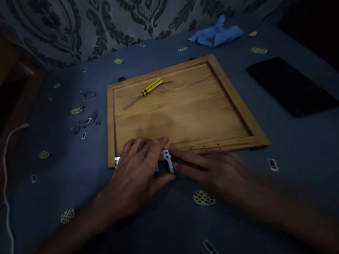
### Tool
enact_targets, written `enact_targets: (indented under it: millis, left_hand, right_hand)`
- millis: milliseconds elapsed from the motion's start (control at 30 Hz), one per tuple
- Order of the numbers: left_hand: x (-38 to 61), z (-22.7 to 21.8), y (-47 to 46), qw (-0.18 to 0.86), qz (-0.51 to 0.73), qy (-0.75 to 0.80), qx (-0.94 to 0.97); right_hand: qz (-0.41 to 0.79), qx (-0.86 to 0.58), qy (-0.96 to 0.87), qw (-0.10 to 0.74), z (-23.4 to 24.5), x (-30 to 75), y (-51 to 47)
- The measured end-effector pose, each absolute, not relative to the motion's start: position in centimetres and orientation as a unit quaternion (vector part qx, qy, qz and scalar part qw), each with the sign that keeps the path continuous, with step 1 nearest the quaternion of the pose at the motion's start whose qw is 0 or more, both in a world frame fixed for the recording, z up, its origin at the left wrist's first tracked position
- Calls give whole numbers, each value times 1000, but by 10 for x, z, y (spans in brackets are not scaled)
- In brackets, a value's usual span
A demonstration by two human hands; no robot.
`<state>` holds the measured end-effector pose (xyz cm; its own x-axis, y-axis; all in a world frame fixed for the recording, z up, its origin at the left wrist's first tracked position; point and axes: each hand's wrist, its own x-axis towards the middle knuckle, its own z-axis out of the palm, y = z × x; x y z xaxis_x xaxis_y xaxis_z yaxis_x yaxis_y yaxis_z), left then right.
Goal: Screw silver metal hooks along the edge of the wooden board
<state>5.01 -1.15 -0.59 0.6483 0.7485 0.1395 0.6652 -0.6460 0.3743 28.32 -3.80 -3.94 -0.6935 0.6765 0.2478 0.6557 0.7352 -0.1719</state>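
A framed wooden panel (173, 110) lies flat on the blue patterned cloth. At its near edge sits a silvery metal fitting with round holes (167, 156), partly covered by my hands. My left hand (137, 167) is closed around this fitting, fingers over the top and thumb below. The fingers of my right hand (214, 169) are stretched out, their tips against or very near the fitting's right end; its thumb is hidden. A screwdriver with a yellow and black handle (152, 86) rests on the panel's upper left part.
Small metal parts and what looks like clear plastic (87, 120) lie left of the panel. A white cable (7, 194) runs along the left side. A crumpled blue cloth (216, 33) lies at the back, a dark flat rectangular object (293, 86) on the right.
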Motion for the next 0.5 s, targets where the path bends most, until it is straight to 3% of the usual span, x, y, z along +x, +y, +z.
enact_targets:
  millis: [300, 500]
  left_hand:
    - [50, -11, -11, 206, 158, 438, 861]
    - [51, -11, -12, 215, 159, 456, 849]
  right_hand:
    - [49, -362, -915, 173, -39, 282, -38]
    - [-2, -376, -881, 289, -37, 279, -39]
